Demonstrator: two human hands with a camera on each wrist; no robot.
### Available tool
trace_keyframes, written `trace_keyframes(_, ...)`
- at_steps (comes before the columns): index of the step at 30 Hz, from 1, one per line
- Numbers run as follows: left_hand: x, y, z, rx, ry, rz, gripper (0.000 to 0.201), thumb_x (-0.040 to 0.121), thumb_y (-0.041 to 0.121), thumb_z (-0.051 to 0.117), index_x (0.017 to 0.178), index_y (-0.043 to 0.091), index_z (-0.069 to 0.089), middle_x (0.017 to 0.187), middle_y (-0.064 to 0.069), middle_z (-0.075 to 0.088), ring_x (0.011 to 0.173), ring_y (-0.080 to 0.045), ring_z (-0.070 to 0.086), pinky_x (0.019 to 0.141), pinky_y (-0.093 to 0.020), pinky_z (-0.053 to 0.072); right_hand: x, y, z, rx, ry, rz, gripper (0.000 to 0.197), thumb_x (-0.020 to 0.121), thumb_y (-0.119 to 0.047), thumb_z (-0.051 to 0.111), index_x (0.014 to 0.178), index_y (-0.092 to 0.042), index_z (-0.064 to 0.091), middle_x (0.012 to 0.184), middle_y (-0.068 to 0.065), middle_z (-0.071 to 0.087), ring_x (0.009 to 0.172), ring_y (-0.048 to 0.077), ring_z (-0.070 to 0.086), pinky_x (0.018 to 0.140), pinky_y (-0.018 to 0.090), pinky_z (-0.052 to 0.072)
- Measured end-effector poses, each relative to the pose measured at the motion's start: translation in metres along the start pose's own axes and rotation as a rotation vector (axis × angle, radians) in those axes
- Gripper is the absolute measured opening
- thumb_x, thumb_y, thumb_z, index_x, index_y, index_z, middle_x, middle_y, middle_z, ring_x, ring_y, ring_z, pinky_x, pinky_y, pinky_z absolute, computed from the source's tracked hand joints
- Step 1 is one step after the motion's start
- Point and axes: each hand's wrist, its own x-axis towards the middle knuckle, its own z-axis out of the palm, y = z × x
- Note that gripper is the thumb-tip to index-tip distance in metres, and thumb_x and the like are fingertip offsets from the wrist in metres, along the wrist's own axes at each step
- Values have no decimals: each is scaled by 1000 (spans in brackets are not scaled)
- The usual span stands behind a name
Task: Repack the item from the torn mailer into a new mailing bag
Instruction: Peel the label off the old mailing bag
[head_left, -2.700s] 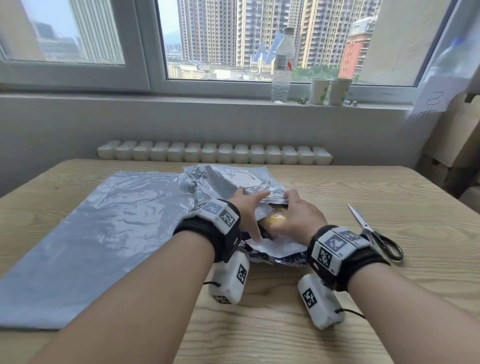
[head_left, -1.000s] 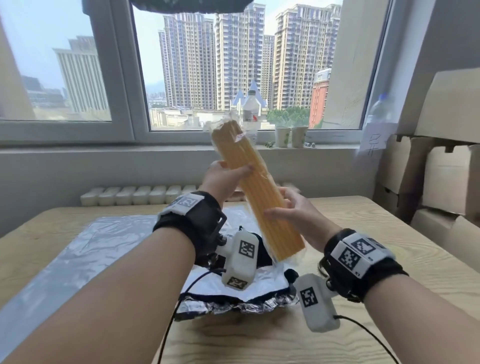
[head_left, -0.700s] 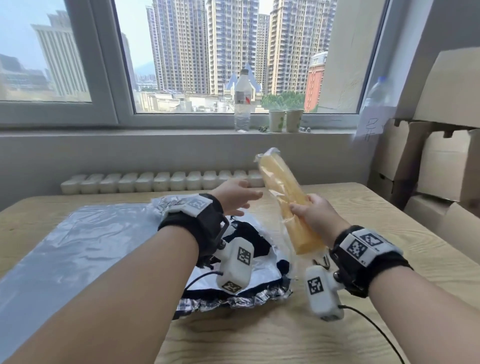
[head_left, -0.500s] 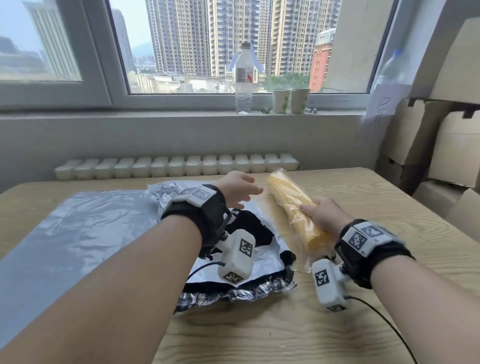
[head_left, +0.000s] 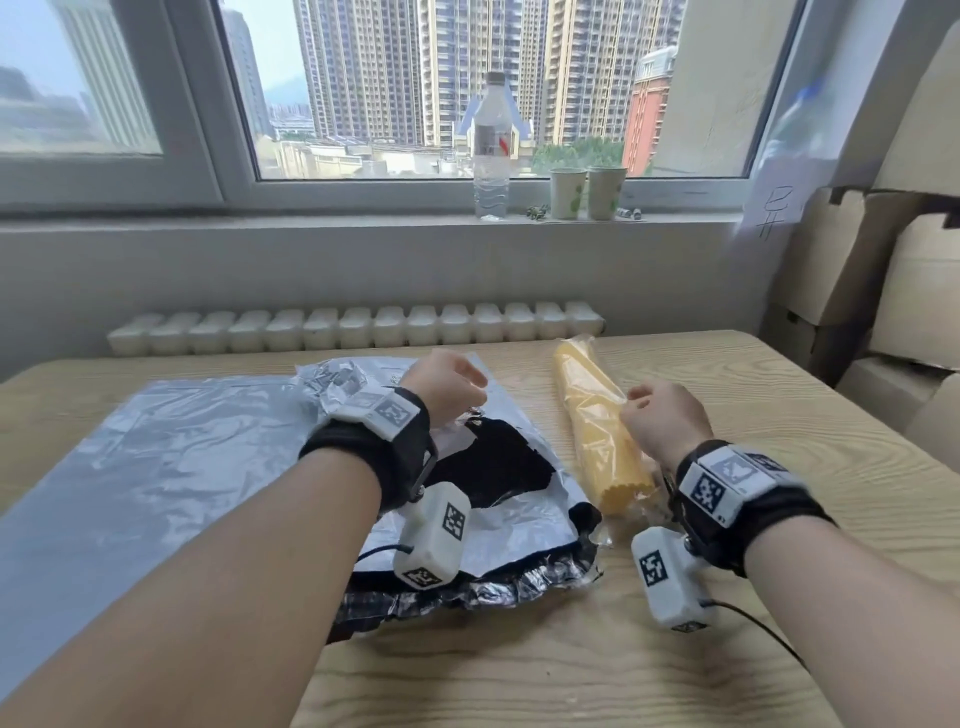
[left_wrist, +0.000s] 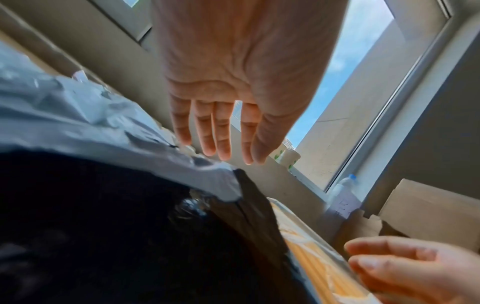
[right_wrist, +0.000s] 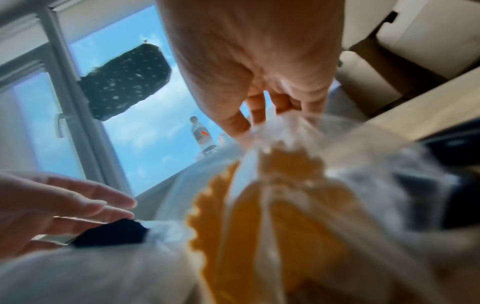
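1. The item, a long yellow pack of ribbed sticks in clear plastic wrap (head_left: 597, 426), lay on the wooden table (head_left: 805, 467), just right of the torn mailer (head_left: 498, 467) and pointing away toward the window.
2. It looked light and fairly stiff along its length, but the thin sticks would probably snap if bent, and the glossy film would likely be slippery. A grasp round the middle, or one hand near each end, seemed the safest hold; the loose wrap at the ends would give a poor grip.
3. In appearance it was pale orange-yellow, with a scalloped near end and crinkled clear film bunched beyond both ends.
4. The right hand (head_left: 662, 423) hovered at the pack's right side with fingers loosely curled. The right wrist view showed fingertips (right_wrist: 233, 125) close to the wrap, too blurred to tell contact; no grip was evident, so I judged it empty.
5. The left hand (head_left: 447, 387) hung above the torn mailer, fingers relaxed and holding nothing.
6. The torn mailer lay gaping, silver outside and black inside.
7. The new mailing bag (head_left: 156, 467), grey and flat, lay to its left, partly beneath it.
8. A water bottle (head_left: 491, 150) and two paper cups (head_left: 587, 192) stood on the windowsill.
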Motion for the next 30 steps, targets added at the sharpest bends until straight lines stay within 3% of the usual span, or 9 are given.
trace_keyframes(3,-2,-13,-7,65,18,-49,26,84,20,67,110,17,68,113,1,66,105,-16,62,92,-30,50,-6,-16,2,1,56,-229,31,86,-17,58,116,-16,63,116,4,64,105,20,59,91,35,50)
trace_keyframes(5,-3,-23,-10,78,51,-85,26,84,20,66,110,17,68,115,0,67,106,-16,62,95,-33,51,-17,-31,5,11,-76,-400,36,86,-25,65,121,-19,61,117,-2,64,102,13,60,88,28,50)
trace_keyframes(8,-9,-34,-16,120,119,-125,28,84,17,65,111,16,68,119,-1,65,109,-17,60,93,-28,48,-36,-48,19,-122,-379,-509,69,81,-30,72,143,-28,40,132,-2,56,110,15,57,92,27,48)
trace_keyframes(11,-17,-42,-17,247,138,-195,55,72,24,76,124,22,58,134,-7,48,121,-24,49,102,-37,44,-47,-53,37,-384,-416,-554,83,83,-19,67,151,-33,20,136,2,53,113,21,57,93,35,50)
trace_keyframes(15,-27,-55,-14,368,-47,-284,96,62,36,84,144,25,35,146,-10,33,128,-29,44,103,-42,44,-55,-60,46,-591,-367,-588,58,85,-2,49,135,-32,49,119,1,62,102,21,61,83,32,54)
trace_keyframes(18,-33,-61,-14,352,-140,-285,90,67,29,84,143,19,37,141,-8,45,122,-26,51,97,-35,46,-62,-66,46,-597,-429,-556,39,86,-2,50,112,-25,67,113,3,64,101,22,61,84,30,53)
trace_keyframes(24,-43,-61,-12,380,-143,-281,74,69,9,81,134,22,48,130,-4,56,110,-23,57,88,-34,53,-71,-65,42,-449,-321,-670,15,85,-15,63,98,-22,67,117,-3,54,111,15,50,96,32,47)
trace_keyframes(28,-48,-58,-10,418,-162,-217,47,80,-4,63,119,21,62,130,-1,56,104,-19,59,77,-25,52,-71,-71,36,-529,-481,-645,31,82,-28,69,113,-28,68,155,-4,27,140,20,24,114,42,29)
trace_keyframes(30,-54,-54,-10,435,-204,-218,44,81,-2,64,119,21,64,130,-1,57,107,-19,61,76,-22,49,-72,-71,38,-701,-602,-647,45,86,-31,65,130,-25,60,159,0,20,144,24,19,116,43,25)
